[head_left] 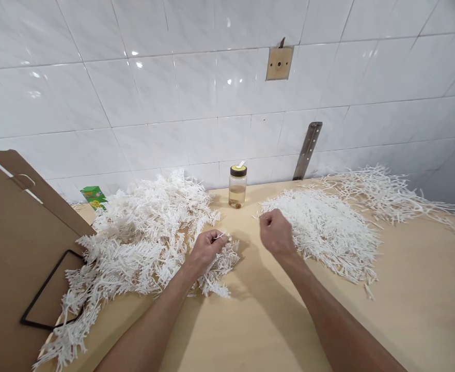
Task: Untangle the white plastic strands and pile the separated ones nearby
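My left hand [208, 248] rests on the near edge of a big heap of white branched plastic pieces [142, 237] and pinches a small white piece between its fingers. My right hand [276, 232] is closed in a fist at the left edge of a flatter pile of single white sticks [328, 232]. I cannot tell whether the fist holds anything. Both forearms reach in from the bottom of the view over a pale wooden table [258, 320].
A small clear jar with a dark lid [237, 186] stands at the back between the piles. A third, thinner scatter of white sticks [382, 194] lies far right. A brown cardboard box [14, 248] sits at left, a green packet [94, 196] behind it. White tiled wall behind.
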{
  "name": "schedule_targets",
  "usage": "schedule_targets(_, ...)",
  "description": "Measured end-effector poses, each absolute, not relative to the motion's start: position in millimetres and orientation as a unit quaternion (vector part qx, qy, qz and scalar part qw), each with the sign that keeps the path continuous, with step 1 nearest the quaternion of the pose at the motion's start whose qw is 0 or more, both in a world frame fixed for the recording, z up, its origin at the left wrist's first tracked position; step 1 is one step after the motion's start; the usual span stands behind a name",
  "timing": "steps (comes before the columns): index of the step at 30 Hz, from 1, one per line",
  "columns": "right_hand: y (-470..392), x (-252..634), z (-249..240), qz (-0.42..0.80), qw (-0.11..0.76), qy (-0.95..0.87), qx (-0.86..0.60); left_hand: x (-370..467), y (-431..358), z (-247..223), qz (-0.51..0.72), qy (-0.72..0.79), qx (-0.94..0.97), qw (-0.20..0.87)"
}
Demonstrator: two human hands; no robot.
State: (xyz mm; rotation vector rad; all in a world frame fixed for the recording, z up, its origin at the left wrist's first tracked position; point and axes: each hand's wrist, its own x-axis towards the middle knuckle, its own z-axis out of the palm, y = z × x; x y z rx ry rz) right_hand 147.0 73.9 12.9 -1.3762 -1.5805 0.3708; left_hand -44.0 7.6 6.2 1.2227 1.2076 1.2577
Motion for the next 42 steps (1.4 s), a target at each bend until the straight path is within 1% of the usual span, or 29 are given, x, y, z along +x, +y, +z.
schedule_targets(3, 88, 173, 15, 0.094, 0.474, -0.619, -0.619, -50, 9, 5, 0.536, 0.497, 0.478, 0.488)
schedule_targets(6, 86, 177, 18, 0.078, 0.464, -0.641, -0.607, -50, 9, 3, 0.543, 0.489, 0.459, 0.504)
schedule_targets(8, 76, 164, 20, 0.125, 0.453, -0.686, -0.556, -49, 9, 3, 0.545, 0.487, 0.448, 0.515)
schedule_targets(10, 62, 145, 21, 0.209, 0.421, -0.743, -0.477, -47, 9, 4, 0.546, 0.483, 0.444, 0.522)
schedule_targets(12, 50, 128, 20, 0.248, 0.395, -0.783, -0.412, -44, 9, 5, 0.547, 0.479, 0.449, 0.519)
schedule_targets(14, 42, 116, 18, 0.259, 0.387, -0.795, -0.390, -43, 9, 6, 0.543, 0.481, 0.461, 0.511)
schedule_targets(18, 41, 113, 13, 0.251, 0.382, -0.792, -0.405, -41, 10, 5, 0.531, 0.494, 0.480, 0.494)
schedule_targets(21, 42, 114, 9, 0.229, 0.362, -0.799, -0.422, -40, 9, 3, 0.522, 0.521, 0.505, 0.449)
schedule_targets(25, 38, 111, 8, 0.189, 0.341, -0.815, -0.430, -40, 8, 2, 0.508, 0.550, 0.569, 0.340)
schedule_targets(28, 37, 116, 18, 0.225, 0.333, -0.811, -0.424, -46, 10, 2, 0.508, 0.552, 0.620, 0.231)
schedule_targets(30, 41, 127, 29, 0.271, 0.350, -0.789, -0.426, -52, 13, 4, 0.520, 0.572, 0.606, 0.188)
schedule_targets(32, 52, 145, 35, 0.282, 0.396, -0.741, -0.463, -58, 15, 6, 0.536, 0.587, 0.574, 0.197)
schedule_targets(34, 67, 165, 35, 0.240, 0.445, -0.687, -0.521, -62, 16, 11, 0.554, 0.578, 0.558, 0.220)
schedule_targets(35, 74, 174, 33, 0.210, 0.453, -0.671, -0.549, -63, 15, 14, 0.561, 0.571, 0.555, 0.226)
schedule_targets(37, 87, 187, 26, 0.143, 0.447, -0.650, -0.597, -65, 13, 22, 0.563, 0.564, 0.552, 0.245)
schedule_targets(39, 93, 191, 20, 0.114, 0.435, -0.645, -0.618, -67, 10, 33, 0.552, 0.568, 0.543, 0.280)
schedule_targets(40, 93, 188, 18, 0.122, 0.432, -0.650, -0.614, -68, 10, 38, 0.546, 0.571, 0.538, 0.294)
schedule_targets(42, 86, 177, 18, 0.176, 0.429, -0.675, -0.573, -72, 9, 52, 0.543, 0.578, 0.531, 0.298)
